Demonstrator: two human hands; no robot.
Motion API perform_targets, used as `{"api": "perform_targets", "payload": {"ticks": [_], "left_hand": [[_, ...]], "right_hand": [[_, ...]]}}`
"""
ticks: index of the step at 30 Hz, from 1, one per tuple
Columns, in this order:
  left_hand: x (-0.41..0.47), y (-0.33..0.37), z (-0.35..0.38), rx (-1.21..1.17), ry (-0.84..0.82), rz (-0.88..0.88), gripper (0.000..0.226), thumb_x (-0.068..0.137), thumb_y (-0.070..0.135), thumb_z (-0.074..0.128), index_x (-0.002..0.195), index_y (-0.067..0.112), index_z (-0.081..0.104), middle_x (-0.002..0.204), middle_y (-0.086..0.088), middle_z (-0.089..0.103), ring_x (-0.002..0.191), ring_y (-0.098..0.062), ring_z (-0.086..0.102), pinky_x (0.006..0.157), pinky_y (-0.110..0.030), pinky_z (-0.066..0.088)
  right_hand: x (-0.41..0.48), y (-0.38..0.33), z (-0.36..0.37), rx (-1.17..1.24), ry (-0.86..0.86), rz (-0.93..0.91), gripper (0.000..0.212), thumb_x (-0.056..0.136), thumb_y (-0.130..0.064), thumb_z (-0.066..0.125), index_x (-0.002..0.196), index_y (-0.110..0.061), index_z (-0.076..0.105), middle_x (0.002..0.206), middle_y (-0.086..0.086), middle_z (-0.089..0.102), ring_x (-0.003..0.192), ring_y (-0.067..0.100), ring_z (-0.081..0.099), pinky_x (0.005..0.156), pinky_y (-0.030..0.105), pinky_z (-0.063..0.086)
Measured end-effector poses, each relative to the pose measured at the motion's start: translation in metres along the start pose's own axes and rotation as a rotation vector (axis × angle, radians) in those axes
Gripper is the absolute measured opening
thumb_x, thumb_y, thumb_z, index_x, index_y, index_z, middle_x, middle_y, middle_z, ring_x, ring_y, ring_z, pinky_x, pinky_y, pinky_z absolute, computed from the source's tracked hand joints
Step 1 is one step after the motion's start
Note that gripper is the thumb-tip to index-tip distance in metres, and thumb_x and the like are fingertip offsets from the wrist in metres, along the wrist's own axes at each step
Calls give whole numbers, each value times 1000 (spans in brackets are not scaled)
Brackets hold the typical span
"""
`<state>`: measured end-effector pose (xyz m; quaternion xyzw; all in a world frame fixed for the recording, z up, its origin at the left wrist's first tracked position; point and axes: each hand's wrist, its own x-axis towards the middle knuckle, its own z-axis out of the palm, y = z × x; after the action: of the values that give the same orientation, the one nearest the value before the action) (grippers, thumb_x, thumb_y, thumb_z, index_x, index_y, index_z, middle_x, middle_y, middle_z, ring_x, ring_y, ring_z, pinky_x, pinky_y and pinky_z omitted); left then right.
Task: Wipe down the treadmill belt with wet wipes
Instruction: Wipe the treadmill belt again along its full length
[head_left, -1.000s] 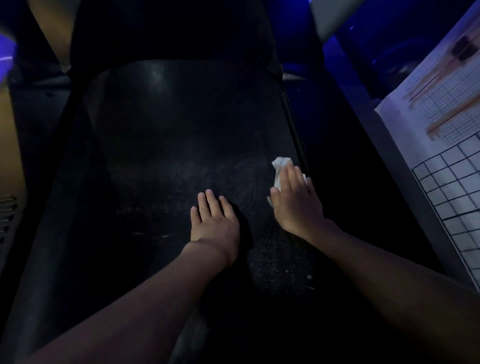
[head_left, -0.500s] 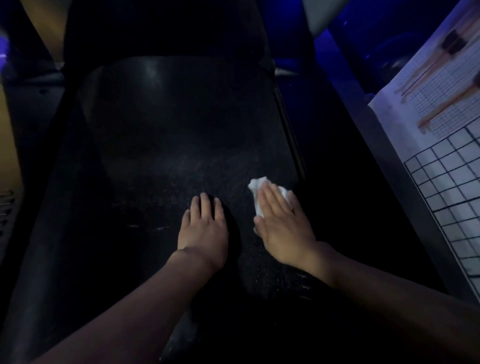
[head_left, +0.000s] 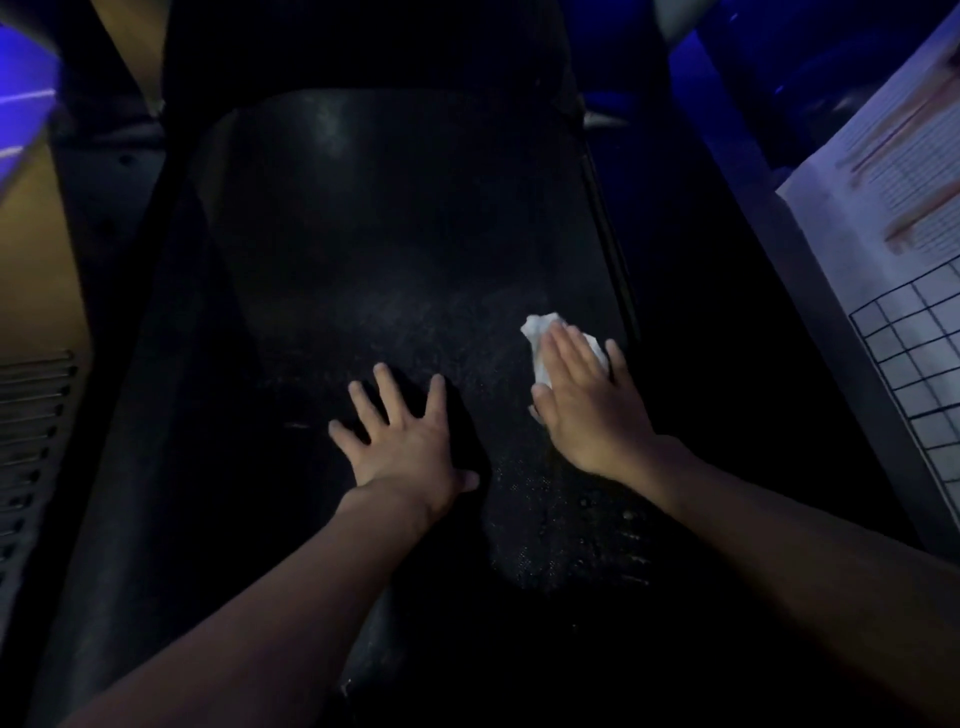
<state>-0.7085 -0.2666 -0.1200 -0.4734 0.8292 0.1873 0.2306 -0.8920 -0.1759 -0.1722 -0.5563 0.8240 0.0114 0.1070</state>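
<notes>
— Two hands on the belt: progress?
— Our right hand presses the wipe flat by the right edge, left hand spread empty. Near patch looks damp; far end seemingly undone.

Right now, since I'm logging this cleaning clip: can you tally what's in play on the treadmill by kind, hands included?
Belts: 1, the treadmill belt.
Hands: 2, the left hand and the right hand, both with straight fingers.
Wipes: 1, the white wipe, under the right hand's fingers.
Total: 4.
</notes>
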Motion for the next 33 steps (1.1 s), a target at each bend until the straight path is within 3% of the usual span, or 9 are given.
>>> {"api": "perform_targets", "payload": {"ticks": [2,6,11,15,17,20,25,30,33], "left_hand": [[-1,-4,-1,-25,6,-11,114,77,59,70,152,38,-14,157,-19,-26,145,-43,-20,114,-65,9],[-1,-14,-3,-47,37,-7,114,76,49,77,154,34,-5,162,-10,-13,149,-36,-9,114,-61,17],[3,-30,-10,-27,114,3,116,71,47,80,154,19,4,160,-2,4,144,-28,12,110,-52,28],[1,-32,-9,-18,74,-108,119,72,55,77,154,19,-1,159,-17,-16,147,-38,-7,114,-61,14],[0,-32,-8,-71,20,-155,117,73,54,77,153,28,-4,158,-20,-20,146,-44,-14,109,-71,11],[5,-37,-13,-98,29,-154,106,72,46,81,149,32,10,158,-19,-2,145,-44,3,107,-68,25],[5,-53,-21,-37,115,-121,96,68,46,82,142,37,21,140,-5,25,130,-34,26,98,-60,36],[7,-55,-19,-58,113,-194,112,69,50,81,150,21,10,155,-14,6,144,-39,8,110,-66,20],[6,-61,-15,-117,75,-255,122,71,54,79,153,14,-1,160,-20,-11,147,-42,-7,112,-66,17]], "right_hand": [[0,-10,1,-26,5,9,68,96,-45,-6,154,-10,-15,163,5,-20,149,16,-23,122,46,-9],[-22,-20,0,-43,-79,-307,68,97,-48,-2,155,-14,-12,163,1,-21,148,12,-24,121,45,-10],[9,-21,-6,-29,-36,-68,64,98,-47,-4,150,-15,-20,162,1,-24,147,13,-26,121,47,-11],[-12,-47,-7,-51,-120,-324,62,104,-45,5,152,-17,-22,159,-3,-31,144,10,-33,120,45,-16],[0,-37,-8,-36,-81,-295,61,104,-45,4,155,-18,-16,161,-4,-26,146,8,-28,120,43,-16],[15,-36,-9,-28,-31,-126,66,98,-46,-5,155,-14,-11,164,2,-19,148,12,-23,120,43,-15],[6,-49,-10,-72,-116,-408,60,101,-45,0,154,-22,-20,159,-2,-32,145,12,-31,119,45,-17],[29,-54,-17,-38,-114,-221,63,104,-44,7,153,-15,-20,159,1,-32,146,13,-29,120,48,-13],[8,-74,-10,-36,-131,-475,66,105,-44,11,153,-14,-21,159,-2,-32,145,11,-32,120,45,-16]]}}
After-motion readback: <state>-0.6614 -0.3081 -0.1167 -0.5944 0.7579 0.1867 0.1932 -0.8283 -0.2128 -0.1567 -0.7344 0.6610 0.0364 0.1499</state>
